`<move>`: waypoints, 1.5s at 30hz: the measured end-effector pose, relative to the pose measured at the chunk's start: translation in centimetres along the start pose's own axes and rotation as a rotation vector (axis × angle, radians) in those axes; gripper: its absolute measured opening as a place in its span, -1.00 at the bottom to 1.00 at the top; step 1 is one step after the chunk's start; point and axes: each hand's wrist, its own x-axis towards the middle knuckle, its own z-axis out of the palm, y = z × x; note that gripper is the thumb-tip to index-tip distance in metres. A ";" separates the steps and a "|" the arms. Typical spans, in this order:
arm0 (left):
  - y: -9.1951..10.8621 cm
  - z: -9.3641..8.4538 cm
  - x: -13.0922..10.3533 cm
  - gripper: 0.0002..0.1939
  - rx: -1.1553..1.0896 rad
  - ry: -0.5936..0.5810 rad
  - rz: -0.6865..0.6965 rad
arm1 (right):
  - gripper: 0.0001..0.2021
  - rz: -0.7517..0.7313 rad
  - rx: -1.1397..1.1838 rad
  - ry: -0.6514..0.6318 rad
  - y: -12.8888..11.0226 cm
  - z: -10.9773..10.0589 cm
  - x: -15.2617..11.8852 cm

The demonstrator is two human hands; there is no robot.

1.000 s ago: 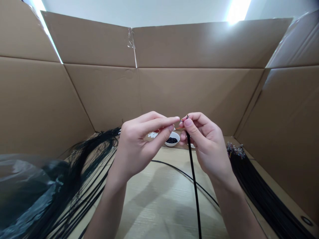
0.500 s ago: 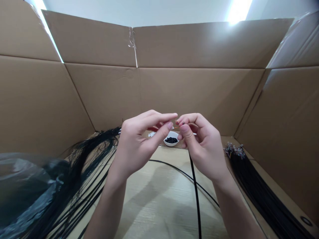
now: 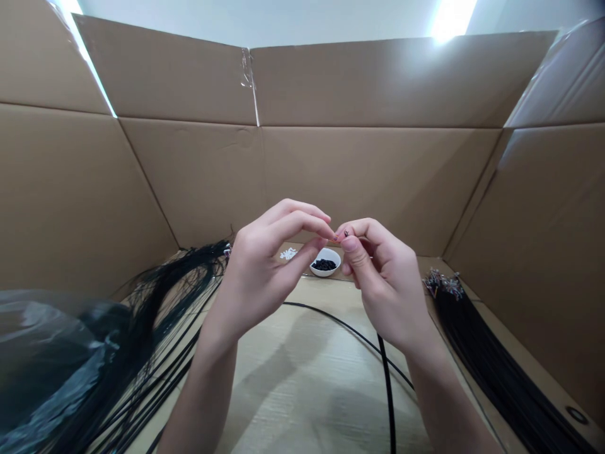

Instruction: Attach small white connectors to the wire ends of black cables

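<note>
Both hands meet above the far part of the table. My right hand [image 3: 385, 277] pinches the end of a black cable [image 3: 387, 384], which hangs down from behind the palm toward the front edge. Small reddish wires [image 3: 336, 238] stick out at its fingertips. At those wires, the thumb and index finger of my left hand [image 3: 265, 271] are pressed close together; what lies between them is too small to make out. Behind the fingers sits a white bowl [image 3: 325, 262] of small black pieces, with small white pieces [image 3: 288, 253] to its left.
Many loose black cables [image 3: 155, 315] and a clear plastic bag [image 3: 51, 366] lie at the left. A bundle of black cables [image 3: 486, 353] with stripped, coloured ends runs along the right. Cardboard walls [image 3: 378, 164] surround the table [image 3: 293, 378].
My left fingers have moved right and closed in on the wires at my right fingertips. The hanging cable has shifted a little to the right.
</note>
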 end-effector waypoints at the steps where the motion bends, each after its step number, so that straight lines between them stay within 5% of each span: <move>1: 0.1 0.0 0.0 -0.85 0.011 0.000 0.004 | -0.78 0.002 -0.007 0.001 0.0 0.0 0.0; 11: 0.5 0.2 -0.2 -0.93 0.075 -0.045 -0.045 | -0.78 0.005 0.008 -0.011 -0.1 -0.1 0.2; 21: 0.4 0.5 -0.1 -0.88 -0.065 0.035 -0.263 | -0.79 0.055 0.098 -0.044 -0.3 -1.3 0.7; 27: 0.4 0.2 -0.1 -0.77 -0.204 -0.148 -0.497 | -0.81 0.081 0.133 -0.042 -0.3 -1.6 0.7; 32: -0.2 1.0 0.0 -0.81 -0.283 -0.107 -0.534 | -0.81 0.081 0.179 -0.048 -0.3 -1.5 0.7; 40: -0.6 1.2 0.1 -0.84 -0.306 -0.108 -0.392 | -0.81 0.064 0.210 0.029 -0.1 -1.1 0.8; 45: -0.9 1.3 0.0 -0.92 0.017 -0.012 -0.045 | -0.81 0.075 0.179 0.116 0.2 -0.6 0.8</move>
